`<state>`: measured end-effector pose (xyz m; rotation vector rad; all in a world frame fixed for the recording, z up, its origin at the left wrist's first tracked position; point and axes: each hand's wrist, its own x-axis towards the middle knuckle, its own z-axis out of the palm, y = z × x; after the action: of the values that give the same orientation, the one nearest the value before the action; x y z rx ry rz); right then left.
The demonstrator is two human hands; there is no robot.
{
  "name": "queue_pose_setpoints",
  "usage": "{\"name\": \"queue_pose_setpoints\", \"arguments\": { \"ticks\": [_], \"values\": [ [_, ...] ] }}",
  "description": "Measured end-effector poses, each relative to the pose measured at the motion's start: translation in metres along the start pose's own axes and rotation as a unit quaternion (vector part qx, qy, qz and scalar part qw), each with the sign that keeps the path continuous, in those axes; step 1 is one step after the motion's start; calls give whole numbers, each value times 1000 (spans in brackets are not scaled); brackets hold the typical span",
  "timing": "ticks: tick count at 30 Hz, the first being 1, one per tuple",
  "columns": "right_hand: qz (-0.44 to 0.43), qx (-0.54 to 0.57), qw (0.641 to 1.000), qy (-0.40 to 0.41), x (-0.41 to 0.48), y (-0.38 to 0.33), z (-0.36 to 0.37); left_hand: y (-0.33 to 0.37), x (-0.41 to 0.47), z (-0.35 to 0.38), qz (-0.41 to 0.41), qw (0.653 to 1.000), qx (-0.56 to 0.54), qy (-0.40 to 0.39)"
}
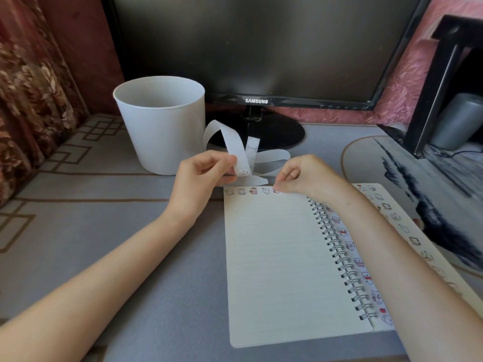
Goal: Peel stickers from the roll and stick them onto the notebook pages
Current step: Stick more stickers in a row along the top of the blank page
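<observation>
An open spiral notebook (282,262) lies on the table, its left page lined and blank below a row of small cartoon stickers (247,191) along the top edge. My left hand (202,173) pinches a curling white sticker strip (239,152) just above the page's top left corner; one sticker shows near its end. My right hand (300,176) presses its fingertips on a sticker (276,191) at the right end of that row. The right page (400,226) carries several stickers and is partly hidden by my right forearm.
A white bucket (162,126) stands behind my left hand. A dark monitor (261,48) on a round base sits at the back. A mouse pad (407,178) with a dark print lies to the right, under a black stand. Patterned fabric rises at the left.
</observation>
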<state>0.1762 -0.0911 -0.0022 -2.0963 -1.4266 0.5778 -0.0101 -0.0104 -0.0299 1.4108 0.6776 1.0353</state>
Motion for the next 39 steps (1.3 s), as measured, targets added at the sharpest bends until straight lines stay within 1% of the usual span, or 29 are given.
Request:
{"name": "queue_pose_setpoints", "arguments": {
  "ticks": [10,18,23,28,30,33,35,36,39],
  "values": [
    [-2,-6,1000,-30,2,2,-4,-1,0,0,-1,1000,-3,-4],
    [1,-16,1000,-17,5,5,-3,0,0,0,3,1000,-2,-9],
    [1,-2,1000,-9,3,4,-2,0,0,1,1,1000,-1,-4],
    [3,-22,1000,0,2,1,0,1,-1,0,10,1000,-5,-7],
    [-25,5,999,41,1,-3,-1,2,0,0,10,1000,-13,0],
    [-125,94,982,103,-4,-17,1,3,1,-1,11,1000,-25,13],
    [-185,117,970,109,-7,-26,6,4,1,-2,11,999,-34,14],
    [-201,114,967,110,-7,-28,10,5,1,-2,11,999,-35,13],
    [-210,114,965,111,-7,-29,20,5,1,-2,15,999,-33,10]
  ]
}}
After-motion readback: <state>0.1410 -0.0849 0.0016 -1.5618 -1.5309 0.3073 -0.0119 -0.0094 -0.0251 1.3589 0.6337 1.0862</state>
